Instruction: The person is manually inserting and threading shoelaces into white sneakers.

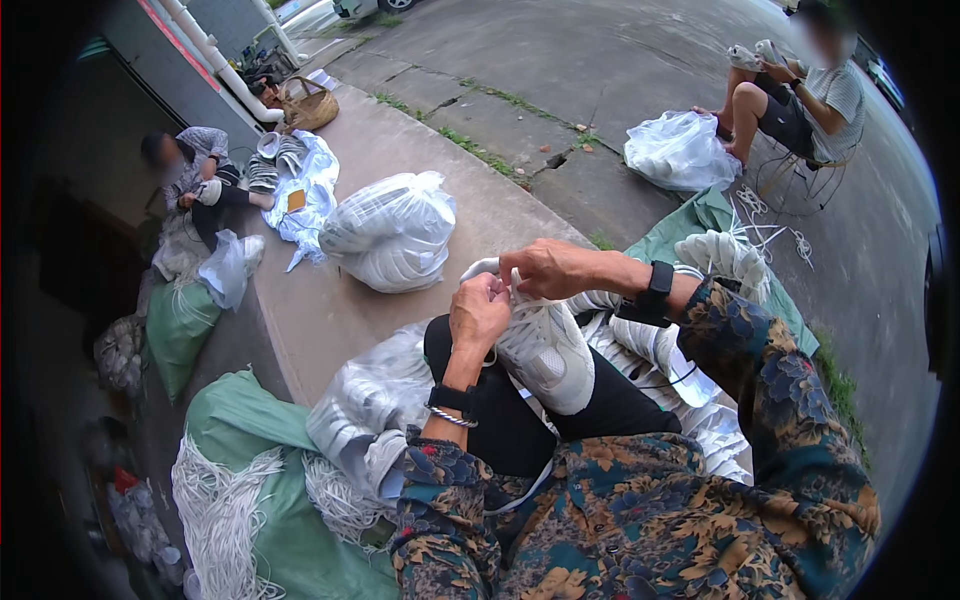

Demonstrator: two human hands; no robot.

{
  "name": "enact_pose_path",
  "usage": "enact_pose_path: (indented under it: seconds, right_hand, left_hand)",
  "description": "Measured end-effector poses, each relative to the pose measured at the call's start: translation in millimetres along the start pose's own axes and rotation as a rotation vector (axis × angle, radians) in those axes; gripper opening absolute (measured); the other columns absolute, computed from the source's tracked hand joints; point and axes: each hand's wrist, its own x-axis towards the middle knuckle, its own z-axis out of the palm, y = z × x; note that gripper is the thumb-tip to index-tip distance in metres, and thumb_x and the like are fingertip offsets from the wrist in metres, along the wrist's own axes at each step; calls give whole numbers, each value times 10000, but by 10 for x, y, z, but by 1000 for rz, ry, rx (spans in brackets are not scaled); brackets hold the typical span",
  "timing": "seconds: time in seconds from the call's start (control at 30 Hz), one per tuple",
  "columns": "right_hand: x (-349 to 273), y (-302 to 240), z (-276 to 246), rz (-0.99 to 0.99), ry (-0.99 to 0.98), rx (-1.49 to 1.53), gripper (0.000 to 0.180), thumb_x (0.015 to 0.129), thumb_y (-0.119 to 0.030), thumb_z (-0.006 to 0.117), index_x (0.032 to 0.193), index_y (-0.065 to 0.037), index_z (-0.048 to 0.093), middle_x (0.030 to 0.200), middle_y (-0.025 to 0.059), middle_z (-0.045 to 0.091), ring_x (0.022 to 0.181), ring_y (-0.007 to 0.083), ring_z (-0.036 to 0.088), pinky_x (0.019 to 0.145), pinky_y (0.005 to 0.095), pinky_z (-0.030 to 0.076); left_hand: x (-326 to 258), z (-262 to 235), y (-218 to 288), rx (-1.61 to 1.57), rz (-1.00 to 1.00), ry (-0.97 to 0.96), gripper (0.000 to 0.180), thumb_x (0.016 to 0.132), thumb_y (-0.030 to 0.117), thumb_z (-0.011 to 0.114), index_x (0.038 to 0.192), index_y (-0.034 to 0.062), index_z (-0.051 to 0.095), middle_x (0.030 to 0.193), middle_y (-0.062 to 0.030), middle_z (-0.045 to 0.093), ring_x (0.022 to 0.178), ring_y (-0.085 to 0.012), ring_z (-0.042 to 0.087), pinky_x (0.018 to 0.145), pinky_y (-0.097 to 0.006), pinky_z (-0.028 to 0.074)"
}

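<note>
A white sneaker (546, 365) rests on my lap, toe toward me, with a white shoelace (532, 322) across its upper. At the ankle end of the shoe, my left hand (478, 312) is closed in a pinch by the lace. My right hand (545, 268) reaches across from the other side, finger and thumb pinching the lace near the top eyelets. The two hands almost touch, and the fingertips partly hide the lace. Stacked white shoes (650, 345) lie beside my right leg. By my left leg is a clear plastic bag of shoes (365, 390).
Bundled white laces (225, 505) hang over a green sack (245, 415) at lower left. A full plastic bag (392, 230) stands ahead on the concrete. One person (205, 165) sits at left, another (830, 110) at far right, each holding a shoe. Loose laces (775, 232) lie near the right-hand chair.
</note>
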Motion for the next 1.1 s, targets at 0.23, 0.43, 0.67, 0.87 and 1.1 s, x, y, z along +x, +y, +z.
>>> enact_pose_path:
  seconds: [0.23, 0.43, 0.67, 0.87, 1.1]
  right_hand:
    - [14, 30, -57, 73, 10, 142, 176, 771, -169, 556, 901, -63, 609, 704, 125, 605, 687, 256, 590, 621, 377, 441]
    - [174, 178, 30, 212, 276, 309, 220, 790, -206, 542, 924, -58, 635, 819, 141, 636, 746, 257, 608, 658, 364, 462]
    - [514, 507, 224, 357, -2, 231, 485, 691, -276, 617, 1118, -48, 577, 984, 160, 618, 933, 264, 580, 814, 345, 441]
    - [315, 719, 173, 497, 49, 968, 219, 706, -67, 623, 910, 9, 644, 795, 65, 636, 714, 124, 588, 563, 248, 470]
    - [-226, 1744, 433, 240, 282, 1431, 171, 825, -93, 543, 926, 39, 584, 852, 83, 623, 688, 135, 596, 603, 263, 492]
  left_hand:
    - [-413, -737, -589, -66, -568, 106, 91, 803, 84, 558, 752, 9, 559, 612, -85, 592, 435, -170, 537, 365, -281, 404]
    - [-649, -783, -189, -908, -521, 228, 248, 831, 101, 534, 1042, 10, 441, 777, -141, 598, 438, -149, 543, 344, -203, 396]
    - [-863, -694, -182, -804, -514, 298, 159, 822, 30, 492, 972, -22, 506, 743, -110, 599, 511, -141, 576, 371, -187, 420]
    - [-957, -400, -70, -828, -531, 93, 160, 822, 51, 541, 966, -17, 529, 796, -108, 616, 598, -140, 602, 457, -200, 466]
    - [-739, 109, -130, -786, -670, -103, 464, 887, 249, 509, 1250, 0, 364, 1124, -134, 509, 968, -228, 539, 756, -331, 467]
